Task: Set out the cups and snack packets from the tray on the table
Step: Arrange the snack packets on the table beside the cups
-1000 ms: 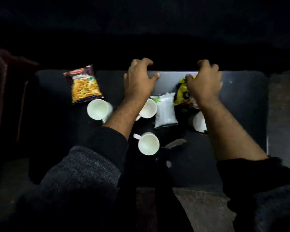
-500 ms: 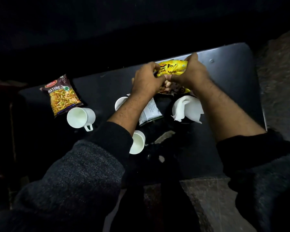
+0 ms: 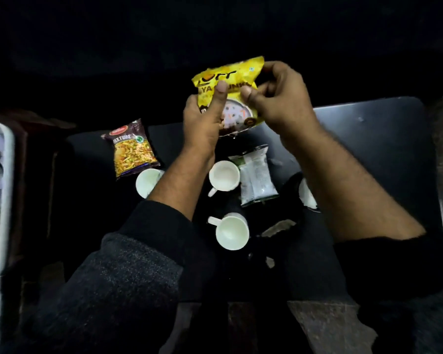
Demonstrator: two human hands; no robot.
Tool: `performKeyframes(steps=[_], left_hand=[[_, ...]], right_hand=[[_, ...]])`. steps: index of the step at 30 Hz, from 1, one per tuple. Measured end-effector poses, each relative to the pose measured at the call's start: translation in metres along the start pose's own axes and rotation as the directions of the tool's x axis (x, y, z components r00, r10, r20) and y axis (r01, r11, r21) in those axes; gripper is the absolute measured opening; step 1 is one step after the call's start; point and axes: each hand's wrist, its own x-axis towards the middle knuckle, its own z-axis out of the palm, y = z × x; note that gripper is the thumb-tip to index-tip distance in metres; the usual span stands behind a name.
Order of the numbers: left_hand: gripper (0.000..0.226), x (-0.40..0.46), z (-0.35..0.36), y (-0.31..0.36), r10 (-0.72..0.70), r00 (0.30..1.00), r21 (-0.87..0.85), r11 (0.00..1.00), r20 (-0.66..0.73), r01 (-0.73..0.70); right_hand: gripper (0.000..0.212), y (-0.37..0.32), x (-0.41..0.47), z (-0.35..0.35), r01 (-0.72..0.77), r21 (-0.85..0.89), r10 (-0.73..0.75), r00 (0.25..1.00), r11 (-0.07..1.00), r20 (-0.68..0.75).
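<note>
Spreading across the lower half of the view, the dark rectangular tabletop [image 3: 368, 118] carries nearly everything; the tray cannot be picked out in the gloom, so which things already count as set out is a judgement only. The left hand [image 3: 205, 123] and the right hand [image 3: 279, 98] together grip the yellow crinkled snack packet [image 3: 228, 80], thumbs pressed on its front, holding it up in the air above the far edge of the tabletop. It seems to be the piece in hand, not yet placed. Three packets are visible in all: the yellow one, a brown and yellow mixture packet [image 3: 132, 149] lying flat to the left, and a clear white-filled packet [image 3: 256, 177] lying near the middle. Four white handled cups show: one [image 3: 146, 182] just beside the mixture packet, one [image 3: 224, 175] touching the clear packet, one [image 3: 232, 232] nearer the person, and one [image 3: 307, 195] half hidden behind the right forearm. The task looks well advanced.
</note>
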Motion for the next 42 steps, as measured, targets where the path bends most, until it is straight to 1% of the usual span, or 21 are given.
performKeyframes(steps=[2, 4, 5, 7, 11, 13, 16, 20, 26, 28, 30, 32, 33, 35, 36, 37, 39, 42], left_hand=[[0.047, 0.008, -0.022, -0.003, 0.024, 0.996, 0.146, 0.989, -0.091, -0.011], [0.058, 0.016, -0.046, -0.008, 0.016, 0.993, 0.332, 0.943, -0.113, 0.022], [0.06, 0.02, -0.056, -0.012, 0.008, 0.994, 0.398, 0.917, -0.106, 0.035], [0.053, 0.031, -0.077, -0.018, 0.006, 0.994, 0.498, 0.866, -0.107, 0.049], [0.04, 0.04, -0.104, -0.025, -0.032, 0.987, 0.629, 0.767, -0.16, 0.127], [0.035, 0.042, -0.113, -0.028, -0.054, 0.984, 0.679, 0.717, -0.17, 0.156], [0.035, 0.041, -0.117, -0.032, -0.045, 0.988, 0.728, 0.671, -0.145, 0.138], [0.038, 0.039, -0.113, -0.031, -0.037, 0.991, 0.751, 0.65, -0.126, 0.12], [0.04, 0.03, -0.1, -0.029, -0.054, 0.988, 0.766, 0.627, -0.143, 0.145], [0.046, 0.025, -0.095, -0.026, -0.015, 0.984, 0.794, 0.589, -0.177, 0.151], [0.053, 0.019, -0.089, -0.024, 0.115, 0.974, 0.85, 0.516, -0.194, 0.108], [0.049, 0.014, -0.076, -0.021, 0.263, 0.958, 0.89, 0.455, -0.115, -0.018], [0.044, 0.012, -0.066, -0.02, 0.298, 0.953, 0.899, 0.429, -0.048, -0.089], [0.036, 0.007, -0.047, -0.017, 0.294, 0.952, 0.9, 0.387, 0.084, -0.199], [0.035, 0.005, -0.038, -0.017, 0.273, 0.953, 0.899, 0.375, 0.128, -0.228], [0.035, 0.005, -0.031, -0.018, 0.249, 0.956, 0.897, 0.371, 0.155, -0.242], [0.037, 0.004, -0.023, -0.023, 0.222, 0.955, 0.89, 0.369, 0.195, -0.267], [0.035, 0.003, -0.021, -0.031, 0.253, 0.937, 0.862, 0.389, 0.239, -0.325]], right_hand=[[0.031, 0.006, 0.004, 0.03, -0.057, -0.016, 0.057, 0.998, 0.998, 0.009], [0.031, 0.013, 0.006, 0.059, -0.069, -0.119, 0.072, 0.997, 0.99, 0.025], [0.033, 0.016, 0.006, 0.07, -0.071, -0.174, 0.079, 0.996, 0.982, 0.041], [0.039, 0.023, 0.007, 0.092, -0.058, -0.277, 0.088, 0.991, 0.959, 0.097], [0.045, 0.034, 0.01, 0.126, 0.01, -0.432, 0.088, 0.974, 0.902, 0.206], [0.046, 0.037, 0.01, 0.136, 0.039, -0.505, 0.09, 0.97, 0.862, 0.227], [0.046, 0.041, 0.01, 0.14, 0.057, -0.557, 0.085, 0.971, 0.828, 0.226], [0.048, 0.042, 0.011, 0.135, 0.035, -0.572, 0.103, 0.973, 0.819, 0.208], [0.052, 0.043, 0.002, 0.115, 0.013, -0.58, 0.139, 0.967, 0.814, 0.215], [0.052, 0.039, -0.001, 0.102, 0.036, -0.594, 0.098, 0.977, 0.803, 0.191], [0.047, 0.035, -0.001, 0.083, 0.061, -0.657, 0.053, 0.987, 0.751, 0.152], [0.042, 0.036, 0.0, 0.059, 0.035, -0.764, 0.079, 0.991, 0.644, 0.112], [0.04, 0.037, 0.0, 0.048, 0.01, -0.813, 0.129, 0.986, 0.582, 0.105], [0.041, 0.039, -0.004, 0.033, 0.001, -0.874, 0.267, 0.952, 0.486, 0.149], [0.045, 0.04, -0.007, 0.028, 0.018, -0.89, 0.332, 0.924, 0.455, 0.189], [0.051, 0.041, -0.01, 0.024, 0.038, -0.902, 0.384, 0.896, 0.43, 0.221], [0.058, 0.046, -0.01, 0.019, 0.077, -0.911, 0.424, 0.867, 0.406, 0.262], [0.052, 0.053, -0.004, 0.015, 0.132, -0.909, 0.399, 0.867, 0.395, 0.3]])
